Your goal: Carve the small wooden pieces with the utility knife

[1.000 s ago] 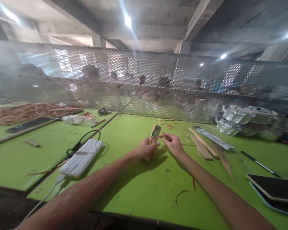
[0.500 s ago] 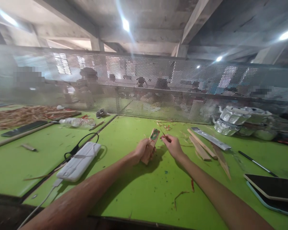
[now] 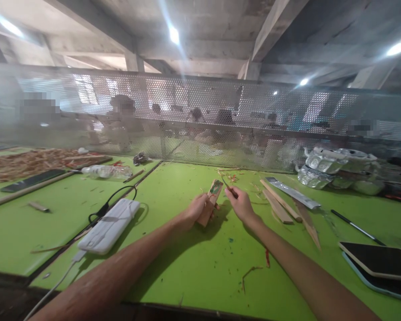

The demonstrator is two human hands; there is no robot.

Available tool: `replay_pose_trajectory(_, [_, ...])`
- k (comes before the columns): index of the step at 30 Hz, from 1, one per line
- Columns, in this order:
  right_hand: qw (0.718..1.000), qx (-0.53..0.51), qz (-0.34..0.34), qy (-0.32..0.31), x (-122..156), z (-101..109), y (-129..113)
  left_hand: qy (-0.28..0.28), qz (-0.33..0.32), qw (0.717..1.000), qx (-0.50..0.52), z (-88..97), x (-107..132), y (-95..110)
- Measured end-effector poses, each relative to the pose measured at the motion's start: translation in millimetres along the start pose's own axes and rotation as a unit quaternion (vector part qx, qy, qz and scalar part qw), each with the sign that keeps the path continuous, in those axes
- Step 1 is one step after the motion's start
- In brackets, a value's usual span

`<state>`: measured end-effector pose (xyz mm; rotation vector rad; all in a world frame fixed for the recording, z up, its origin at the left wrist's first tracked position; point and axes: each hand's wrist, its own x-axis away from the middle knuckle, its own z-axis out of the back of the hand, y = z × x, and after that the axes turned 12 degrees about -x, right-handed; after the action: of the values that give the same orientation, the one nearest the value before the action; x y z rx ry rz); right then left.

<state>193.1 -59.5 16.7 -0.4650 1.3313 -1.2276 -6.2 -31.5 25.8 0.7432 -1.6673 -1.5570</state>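
Note:
My left hand (image 3: 198, 208) is closed round a small flat wooden block (image 3: 212, 196) with a green patch near its top, held tilted above the green table (image 3: 200, 263). My right hand (image 3: 241, 204) sits just to the right of it, fingers pinched on a thin dark stick (image 3: 227, 186) whose tip points up toward the block's top end. The two hands are close together but do not touch.
A white power bank (image 3: 108, 225) with a black cable lies at the left. Wooden strips (image 3: 280, 206) and a foil strip (image 3: 292, 191) lie at the right, beyond them foil packets (image 3: 341, 167). A pen (image 3: 357, 227) and dark slabs (image 3: 381, 263) sit far right. A perforated metal screen (image 3: 200, 116) backs the table; people sit behind it.
The block has sunk a little and tilted in my left hand. My right hand has stayed beside it, with the thin stick now pointing at the block's top.

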Motion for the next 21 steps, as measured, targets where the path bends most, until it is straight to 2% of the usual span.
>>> replay_pose_trajectory(7, [0.999,0.027,0.012,-0.013,1.8,0.4,-11.2,0.032,0.020,0.999,0.008,-2.7,1.8,7.1])
replay_pose_trajectory(14, [0.997,0.053,0.022,-0.056,5.7,-1.3,-12.0,0.003,-0.006,1.000,-0.018,5.1,1.2,4.3])
replay_pose_trajectory(21, [0.994,0.072,0.044,-0.065,6.2,-0.5,-10.4,-0.002,-0.030,0.999,0.017,4.8,2.1,1.8])
